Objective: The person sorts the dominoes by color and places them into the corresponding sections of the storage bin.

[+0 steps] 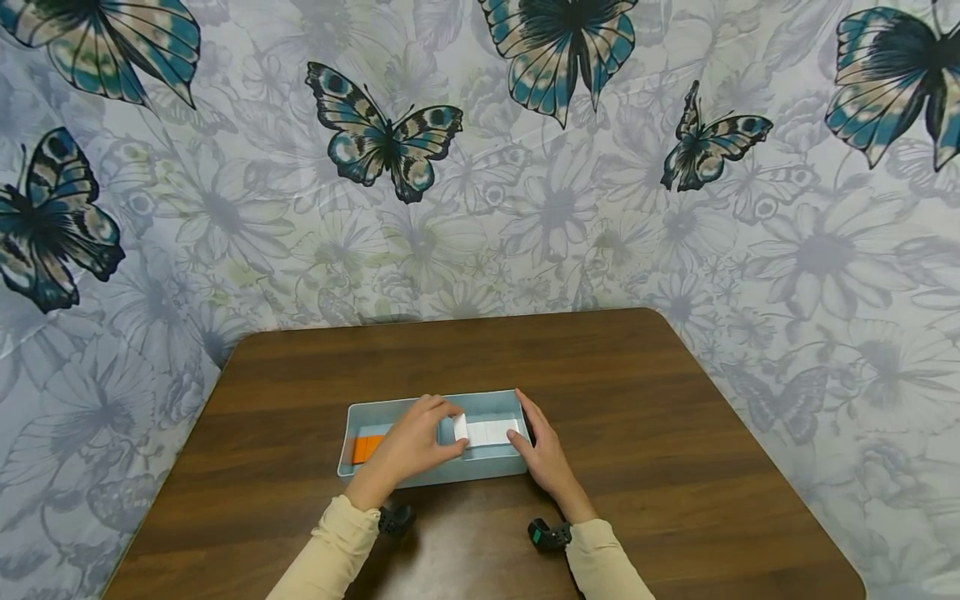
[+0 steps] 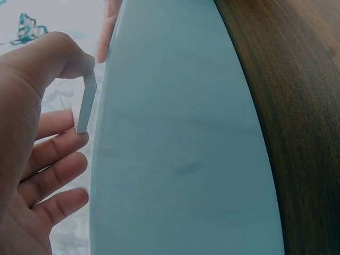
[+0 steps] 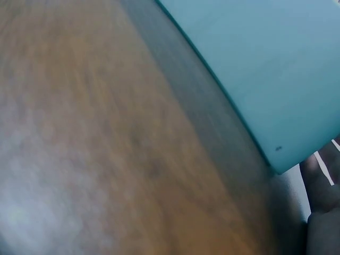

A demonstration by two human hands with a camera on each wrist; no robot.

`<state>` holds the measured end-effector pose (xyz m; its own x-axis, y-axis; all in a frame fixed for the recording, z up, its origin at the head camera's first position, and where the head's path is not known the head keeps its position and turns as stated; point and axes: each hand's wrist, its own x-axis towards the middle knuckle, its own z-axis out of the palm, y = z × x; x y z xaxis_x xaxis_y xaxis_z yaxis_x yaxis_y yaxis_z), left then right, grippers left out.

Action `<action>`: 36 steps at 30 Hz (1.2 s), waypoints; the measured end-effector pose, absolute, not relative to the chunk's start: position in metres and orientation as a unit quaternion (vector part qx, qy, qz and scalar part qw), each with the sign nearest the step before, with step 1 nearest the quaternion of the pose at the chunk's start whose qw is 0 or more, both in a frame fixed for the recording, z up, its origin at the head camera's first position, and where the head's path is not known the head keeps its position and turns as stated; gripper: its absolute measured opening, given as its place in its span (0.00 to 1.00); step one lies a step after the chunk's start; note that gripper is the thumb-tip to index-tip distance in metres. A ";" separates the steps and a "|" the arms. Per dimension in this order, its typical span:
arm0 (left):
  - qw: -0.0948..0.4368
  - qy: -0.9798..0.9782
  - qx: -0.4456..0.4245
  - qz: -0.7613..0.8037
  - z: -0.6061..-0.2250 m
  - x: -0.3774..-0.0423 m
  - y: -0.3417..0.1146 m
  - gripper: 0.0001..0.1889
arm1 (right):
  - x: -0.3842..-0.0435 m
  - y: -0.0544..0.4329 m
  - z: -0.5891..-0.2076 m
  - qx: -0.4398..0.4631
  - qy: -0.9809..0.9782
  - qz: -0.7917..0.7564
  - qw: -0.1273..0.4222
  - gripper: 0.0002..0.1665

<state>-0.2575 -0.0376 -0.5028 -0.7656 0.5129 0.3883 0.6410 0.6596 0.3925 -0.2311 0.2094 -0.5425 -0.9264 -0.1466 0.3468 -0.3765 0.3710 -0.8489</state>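
Note:
A long light blue box (image 1: 442, 475) without a lid lies on the table. My left hand (image 1: 414, 442) reaches over its middle and pinches a thin white rectangular tile (image 2: 85, 106) between thumb and forefinger, the other fingers spread in the left wrist view. Just to the right, flat white pieces (image 1: 491, 433) lie side by side inside the box. My right hand (image 1: 549, 458) holds the box's right end, fingers along the outer wall and thumb over the inside. Orange pieces (image 1: 365, 448) lie at the box's left end, partly hidden by my left hand.
The brown wooden table (image 1: 600, 375) extends around the box on all sides. Behind it hangs a floral cloth (image 1: 465, 233) printed with butterflies. Dark bands (image 1: 550, 535) with devices sit on both wrists.

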 end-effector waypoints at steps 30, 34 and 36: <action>0.099 -0.909 -0.359 -0.185 -0.515 -0.275 -0.021 0.21 | -0.233 0.216 -0.550 0.172 -0.818 0.537 0.110 0.38; 0.103 -0.914 -0.364 -0.146 -0.514 -0.277 -0.019 0.21 | -0.234 0.216 -0.551 0.175 -0.818 0.537 0.113 0.38; 0.110 -0.914 -0.370 -0.125 -0.514 -0.278 -0.018 0.20 | -0.234 0.216 -0.551 0.176 -0.817 0.538 0.114 0.38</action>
<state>-0.2778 -0.0181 -0.5144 -0.7027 0.6483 0.2932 0.7032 0.6955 0.1475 -0.2339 0.2158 -0.5508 -0.9116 -0.1649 0.3765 -0.4110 0.3600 -0.8375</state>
